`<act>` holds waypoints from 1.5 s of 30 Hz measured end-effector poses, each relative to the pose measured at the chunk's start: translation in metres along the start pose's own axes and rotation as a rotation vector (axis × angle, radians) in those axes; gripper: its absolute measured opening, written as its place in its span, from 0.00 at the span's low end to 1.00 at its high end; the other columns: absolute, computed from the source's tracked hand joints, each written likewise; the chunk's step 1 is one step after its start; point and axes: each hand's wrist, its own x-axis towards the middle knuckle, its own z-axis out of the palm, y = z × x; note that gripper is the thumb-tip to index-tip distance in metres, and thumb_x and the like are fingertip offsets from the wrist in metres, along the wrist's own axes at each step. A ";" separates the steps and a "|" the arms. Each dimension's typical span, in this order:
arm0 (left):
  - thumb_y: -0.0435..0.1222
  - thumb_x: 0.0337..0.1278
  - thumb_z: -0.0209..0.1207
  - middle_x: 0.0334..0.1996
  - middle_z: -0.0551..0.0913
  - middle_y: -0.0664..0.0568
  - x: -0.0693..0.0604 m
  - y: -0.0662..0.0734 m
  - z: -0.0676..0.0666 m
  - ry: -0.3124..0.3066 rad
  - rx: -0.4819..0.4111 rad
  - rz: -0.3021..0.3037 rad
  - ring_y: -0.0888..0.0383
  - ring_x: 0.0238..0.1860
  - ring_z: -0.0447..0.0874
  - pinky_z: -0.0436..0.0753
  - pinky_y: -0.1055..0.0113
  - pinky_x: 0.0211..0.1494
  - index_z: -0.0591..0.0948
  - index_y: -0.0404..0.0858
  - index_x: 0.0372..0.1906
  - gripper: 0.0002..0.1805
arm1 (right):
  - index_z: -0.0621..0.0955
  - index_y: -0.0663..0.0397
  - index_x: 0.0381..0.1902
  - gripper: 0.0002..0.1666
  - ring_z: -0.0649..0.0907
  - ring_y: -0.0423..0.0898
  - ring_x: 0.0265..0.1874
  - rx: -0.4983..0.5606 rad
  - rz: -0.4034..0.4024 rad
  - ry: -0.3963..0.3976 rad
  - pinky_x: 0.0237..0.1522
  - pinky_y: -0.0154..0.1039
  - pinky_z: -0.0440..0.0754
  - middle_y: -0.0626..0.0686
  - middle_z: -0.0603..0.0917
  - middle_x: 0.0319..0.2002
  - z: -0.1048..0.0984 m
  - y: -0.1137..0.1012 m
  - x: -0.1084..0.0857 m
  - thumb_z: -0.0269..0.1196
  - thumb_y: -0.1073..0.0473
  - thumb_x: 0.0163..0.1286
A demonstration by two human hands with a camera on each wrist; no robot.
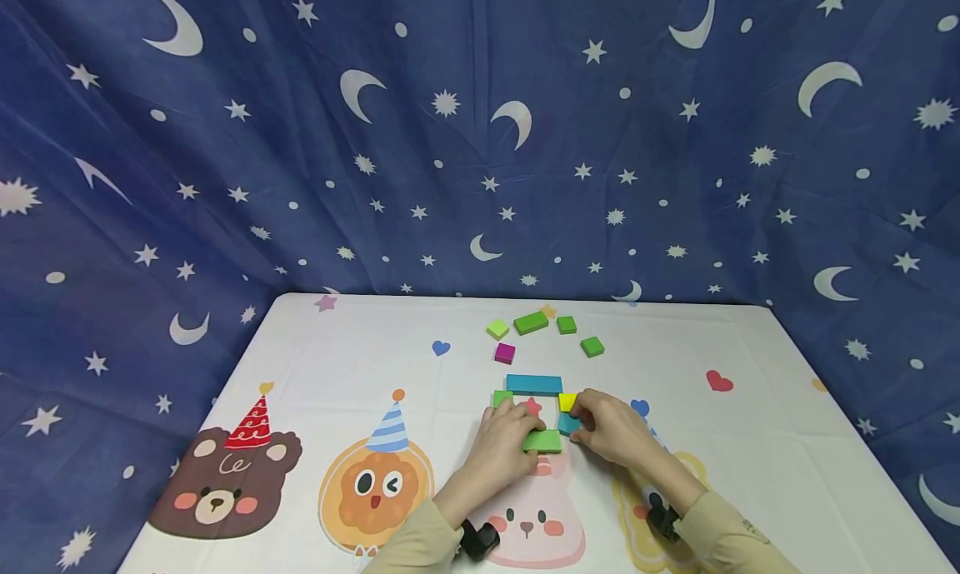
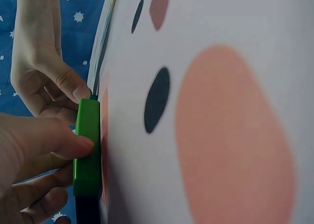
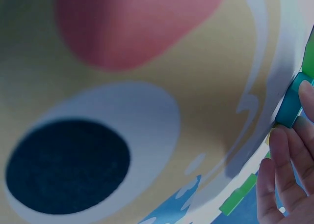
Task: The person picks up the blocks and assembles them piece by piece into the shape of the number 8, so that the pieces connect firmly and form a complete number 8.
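Several blocks form a ring on the table: a long blue block (image 1: 534, 385) at the back, a small green block (image 1: 502, 397) at left, a yellow block (image 1: 567, 401) and a teal block (image 1: 568, 424) at right, and a long green block (image 1: 543, 441) in front. My left hand (image 1: 501, 445) holds the long green block at its left end; the left wrist view has the thumb against this green block (image 2: 87, 155). With thumb and fingertips my right hand (image 1: 615, 428) pinches the teal block, seen also as the teal block (image 3: 290, 103) in the right wrist view.
Behind the ring lie a purple block (image 1: 505, 353), a light green block (image 1: 498, 329), a longer green block (image 1: 531, 322) and two small green blocks (image 1: 567, 325), (image 1: 592, 346). The white tablecloth (image 1: 360, 349) has printed cartoon figures. A blue starry curtain (image 1: 465, 141) hangs behind.
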 end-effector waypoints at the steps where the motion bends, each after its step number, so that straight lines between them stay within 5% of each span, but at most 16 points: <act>1: 0.36 0.38 0.69 0.35 0.81 0.61 0.000 0.000 0.000 0.006 0.003 0.002 0.62 0.40 0.68 0.60 0.70 0.40 0.86 0.46 0.39 0.16 | 0.82 0.49 0.34 0.15 0.72 0.39 0.28 0.000 0.001 -0.001 0.32 0.32 0.71 0.44 0.77 0.27 0.000 0.000 0.000 0.75 0.61 0.49; 22: 0.39 0.36 0.73 0.33 0.82 0.61 0.000 -0.008 -0.001 0.053 -0.043 -0.007 0.62 0.38 0.69 0.61 0.71 0.38 0.84 0.46 0.35 0.14 | 0.82 0.49 0.35 0.15 0.72 0.39 0.28 0.000 0.004 -0.005 0.33 0.33 0.72 0.44 0.78 0.28 -0.001 -0.001 0.000 0.75 0.61 0.50; 45: 0.37 0.39 0.72 0.43 0.86 0.61 0.001 -0.008 -0.002 0.004 -0.067 0.020 0.63 0.40 0.69 0.62 0.72 0.40 0.84 0.47 0.41 0.18 | 0.82 0.48 0.35 0.15 0.72 0.40 0.29 0.002 0.016 -0.015 0.34 0.34 0.73 0.44 0.78 0.29 -0.001 -0.001 0.000 0.75 0.61 0.50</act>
